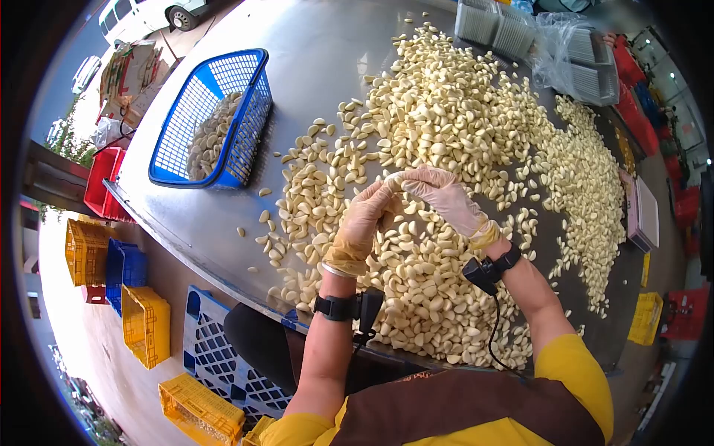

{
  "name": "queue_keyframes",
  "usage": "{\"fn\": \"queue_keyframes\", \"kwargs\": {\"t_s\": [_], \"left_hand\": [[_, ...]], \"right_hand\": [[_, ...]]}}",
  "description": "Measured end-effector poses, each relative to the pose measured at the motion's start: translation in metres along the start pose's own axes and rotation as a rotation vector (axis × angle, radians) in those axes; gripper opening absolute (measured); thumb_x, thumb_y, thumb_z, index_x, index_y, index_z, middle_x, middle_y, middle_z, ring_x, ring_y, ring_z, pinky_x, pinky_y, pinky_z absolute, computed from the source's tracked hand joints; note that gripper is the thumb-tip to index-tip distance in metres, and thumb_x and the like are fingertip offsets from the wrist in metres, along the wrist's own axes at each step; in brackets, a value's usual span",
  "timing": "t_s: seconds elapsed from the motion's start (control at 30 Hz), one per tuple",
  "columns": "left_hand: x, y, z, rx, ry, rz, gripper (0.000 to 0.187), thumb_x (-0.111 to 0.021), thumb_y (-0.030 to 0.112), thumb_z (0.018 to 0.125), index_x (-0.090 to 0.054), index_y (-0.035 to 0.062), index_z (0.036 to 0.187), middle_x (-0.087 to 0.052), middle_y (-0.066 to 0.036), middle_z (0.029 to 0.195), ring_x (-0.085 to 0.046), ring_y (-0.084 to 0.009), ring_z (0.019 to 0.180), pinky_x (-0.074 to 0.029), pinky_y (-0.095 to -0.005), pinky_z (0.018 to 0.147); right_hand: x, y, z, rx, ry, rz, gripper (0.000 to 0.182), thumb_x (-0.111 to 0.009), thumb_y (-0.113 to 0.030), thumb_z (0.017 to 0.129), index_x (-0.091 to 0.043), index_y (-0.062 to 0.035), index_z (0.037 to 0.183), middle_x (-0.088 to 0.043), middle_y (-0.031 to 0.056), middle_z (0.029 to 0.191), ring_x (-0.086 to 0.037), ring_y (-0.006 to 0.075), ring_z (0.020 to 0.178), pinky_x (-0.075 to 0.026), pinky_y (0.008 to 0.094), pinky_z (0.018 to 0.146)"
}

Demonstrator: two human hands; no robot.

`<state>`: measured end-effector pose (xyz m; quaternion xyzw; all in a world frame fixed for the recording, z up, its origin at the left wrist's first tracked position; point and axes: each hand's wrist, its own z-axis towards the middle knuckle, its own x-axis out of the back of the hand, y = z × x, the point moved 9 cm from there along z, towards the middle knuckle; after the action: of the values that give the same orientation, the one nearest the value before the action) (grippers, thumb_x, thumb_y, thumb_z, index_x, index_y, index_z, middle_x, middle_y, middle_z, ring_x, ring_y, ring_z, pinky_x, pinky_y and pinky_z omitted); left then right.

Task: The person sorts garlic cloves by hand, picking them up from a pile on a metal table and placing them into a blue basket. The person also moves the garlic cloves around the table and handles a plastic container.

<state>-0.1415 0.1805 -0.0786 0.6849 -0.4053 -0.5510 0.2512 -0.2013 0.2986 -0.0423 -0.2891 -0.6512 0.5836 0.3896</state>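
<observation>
Peeled garlic cloves [439, 282] lie in a broad heap on the metal table [320, 59], around and under both hands. My left hand [364, 223] and my right hand [446, 197], in thin pale gloves, meet fingertip to fingertip above the heap. Their fingers are pinched closed on a small pale piece [394, 181] that looks like a garlic clove, mostly hidden by the fingers. A blue plastic basket [251, 123], partly filled with greyish-looking cloves, stands on the table to the left.
Clear plastic trays [497, 28], some in a bag, stack at the far right of the table. A pink-and-white box-like device [638, 212] sits at the right edge. Yellow crates [146, 327], a blue crate [125, 271] and a blue-grey pallet [216, 334] stand on the floor to the left.
</observation>
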Motion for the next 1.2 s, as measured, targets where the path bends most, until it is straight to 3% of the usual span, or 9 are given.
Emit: {"fn": "queue_keyframes", "kwargs": {"t_s": [0.3, 0.5, 0.8, 0.83, 0.9, 0.97, 1.03, 1.1, 1.2], "left_hand": [[-0.01, 0.0, -0.003, -0.052, 0.065, 0.12, 0.023, -0.07, 0.027, 0.094, -0.066, 0.005, 0.101, -0.062, 0.003, 0.076, -0.045, -0.0002, 0.056, -0.031, -0.0153, 0.048], [0.001, 0.0, 0.001, -0.08, 0.159, 0.077, 0.015, -0.068, 0.02, 0.095, -0.062, 0.0066, 0.094, -0.06, 0.003, 0.073, -0.043, -0.0017, 0.053, -0.031, -0.0171, 0.047], [-0.022, 0.016, -0.008, -0.194, 0.103, 0.375, 0.016, -0.073, 0.015, 0.091, -0.065, 0.0029, 0.085, -0.063, 0.004, 0.074, -0.049, -0.001, 0.066, -0.041, -0.0179, 0.059], [-0.021, 0.01, -0.006, -0.167, 0.092, 0.384, 0.016, -0.074, 0.016, 0.091, -0.065, 0.0036, 0.085, -0.062, 0.004, 0.073, -0.049, -0.0008, 0.065, -0.04, -0.0178, 0.057], [-0.024, 0.015, -0.012, -0.045, 0.027, 0.285, 0.016, -0.07, 0.019, 0.094, -0.065, 0.0049, 0.087, -0.061, 0.004, 0.072, -0.048, -0.0012, 0.061, -0.038, -0.018, 0.054], [-0.005, 0.02, -0.007, -0.174, 0.12, 0.02, 0.018, -0.064, 0.023, 0.098, -0.065, 0.0061, 0.092, -0.061, 0.004, 0.074, -0.047, -0.0027, 0.057, -0.035, -0.0185, 0.051], [0.023, 0.014, -0.005, -0.16, 0.27, -0.216, 0.016, -0.061, 0.024, 0.099, -0.064, 0.0075, 0.097, -0.063, 0.0, 0.078, -0.048, -0.0064, 0.059, -0.035, -0.0202, 0.051], [0.046, -0.01, 0.004, -0.086, 0.248, -0.565, 0.016, -0.061, 0.022, 0.098, -0.064, 0.0067, 0.097, -0.064, -0.001, 0.08, -0.049, -0.0089, 0.06, -0.037, -0.0222, 0.052], [0.054, -0.018, 0.011, -0.04, 0.202, -0.775, 0.016, -0.061, 0.02, 0.097, -0.063, 0.004, 0.097, -0.064, -0.003, 0.083, -0.05, -0.0112, 0.062, -0.04, -0.0237, 0.055]], "right_hand": [[-0.006, -0.013, -0.018, -0.056, 0.001, 0.182, 0.023, -0.069, -0.017, 0.093, -0.072, -0.004, 0.113, -0.072, 0.0031, 0.108, -0.063, 0.008, 0.094, -0.053, 0.0234, 0.084], [-0.007, -0.014, -0.023, 0.182, 0.299, 0.018, 0.023, -0.067, -0.015, 0.094, -0.07, -0.0089, 0.116, -0.071, 0.0018, 0.11, -0.063, 0.0098, 0.094, -0.053, 0.0236, 0.083], [-0.019, 0.048, -0.034, -0.257, 0.05, 1.004, 0.026, -0.053, -0.013, 0.102, -0.06, -0.0002, 0.124, -0.067, 0.0029, 0.106, -0.064, 0.0112, 0.089, -0.054, 0.0234, 0.078], [-0.02, 0.035, -0.039, -0.32, 0.079, 0.937, 0.025, -0.055, -0.015, 0.102, -0.061, -0.0019, 0.122, -0.066, 0.0027, 0.105, -0.063, 0.0113, 0.087, -0.054, 0.0246, 0.08], [-0.018, 0.027, -0.048, -0.344, -0.326, 0.742, 0.028, -0.055, -0.019, 0.102, -0.06, -0.0052, 0.125, -0.067, 0.0034, 0.107, -0.064, 0.0139, 0.091, -0.053, 0.0256, 0.084], [0.013, 0.016, -0.033, -0.174, -0.41, -0.065, 0.032, -0.054, -0.027, 0.102, -0.061, -0.0098, 0.128, -0.067, 0.0036, 0.115, -0.062, 0.0194, 0.107, -0.047, 0.0355, 0.099], [0.066, 0.001, 0.006, 0.253, 0.034, -1.196, 0.053, -0.06, -0.043, 0.096, -0.052, -0.0153, 0.14, -0.06, 0.009, 0.133, -0.051, 0.0257, 0.128, -0.035, 0.049, 0.109], [0.11, 0.038, 0.042, 0.263, 0.327, -1.319, 0.071, -0.056, -0.062, 0.091, -0.043, -0.0224, 0.148, -0.041, 0.0158, 0.151, -0.032, 0.0338, 0.143, -0.018, 0.0643, 0.113], [0.084, 0.054, 0.05, -0.053, 0.178, -1.329, 0.087, -0.049, -0.079, 0.082, -0.033, -0.033, 0.154, -0.015, 0.0171, 0.163, -0.014, 0.0463, 0.147, -0.009, 0.0764, 0.108]]}}
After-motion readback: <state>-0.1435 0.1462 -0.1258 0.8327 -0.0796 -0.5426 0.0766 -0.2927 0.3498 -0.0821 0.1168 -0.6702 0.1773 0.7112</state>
